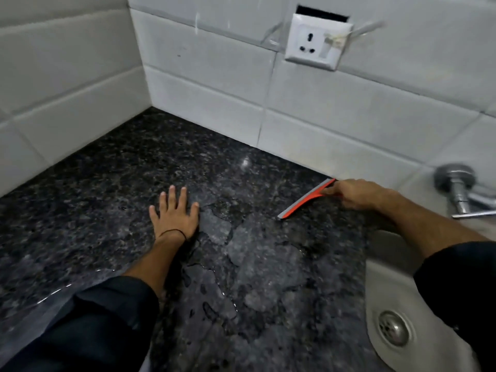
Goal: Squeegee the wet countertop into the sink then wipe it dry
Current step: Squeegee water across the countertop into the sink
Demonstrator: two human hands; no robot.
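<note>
The dark speckled granite countertop (107, 189) carries patches and streaks of water (257, 253) across its middle and front. My right hand (354, 193) grips the handle of a red squeegee (306, 200) with a grey blade, which lies slanted on the counter near the back wall. My left hand (174, 214) rests flat on the counter to the left of the water, fingers spread. The pale sink (386, 285) with its metal drain (393, 328) sits at the lower right, partly hidden by my right sleeve.
White tiled walls (209, 76) meet in a corner at the back left. A white power socket (318, 41) is mounted on the back wall. A chrome tap (459, 189) juts from the wall above the sink at the right.
</note>
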